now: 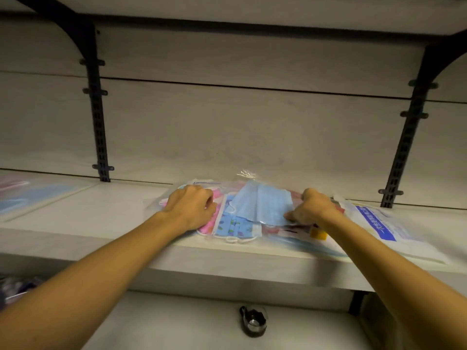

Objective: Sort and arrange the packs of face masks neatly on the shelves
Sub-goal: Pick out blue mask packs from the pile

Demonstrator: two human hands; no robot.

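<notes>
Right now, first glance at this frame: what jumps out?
Two bare arms reach in from below to a messy pile of mask packs at the middle of the shelf. The left hand rests on the pink pack, while the right hand pinches the plain blue mask pack lying on top. Further right lies a white pack with a blue stripe, and a small dark object sits on the surface below.
</notes>
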